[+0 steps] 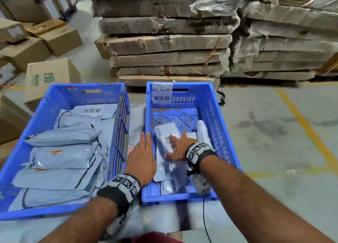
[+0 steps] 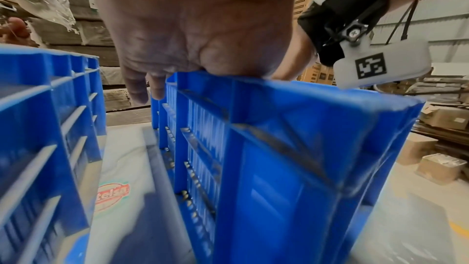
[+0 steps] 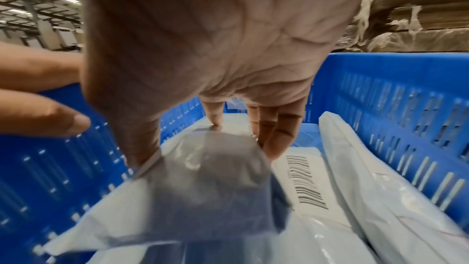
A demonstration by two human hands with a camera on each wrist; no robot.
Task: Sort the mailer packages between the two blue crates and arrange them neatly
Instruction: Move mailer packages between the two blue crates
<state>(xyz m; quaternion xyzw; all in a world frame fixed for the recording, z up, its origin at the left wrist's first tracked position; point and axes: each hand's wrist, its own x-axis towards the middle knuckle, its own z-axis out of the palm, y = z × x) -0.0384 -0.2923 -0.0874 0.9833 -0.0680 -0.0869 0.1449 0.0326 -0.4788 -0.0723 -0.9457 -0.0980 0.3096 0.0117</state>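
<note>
In a warehouse [image 1: 274, 125], left hand [image 1: 140, 156] lies flat on crate rim [image 1: 182, 83] — right hand [image 1: 178, 147] splays on mailer [image 1: 165, 131].

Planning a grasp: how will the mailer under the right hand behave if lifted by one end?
Probably floppy: the mailer looks like thin film, creased and puckered by the right hand. Likely light, since it lies fairly flat, though its contents are hidden. Its glossy skin may slide on the mailers beneath.
</note>
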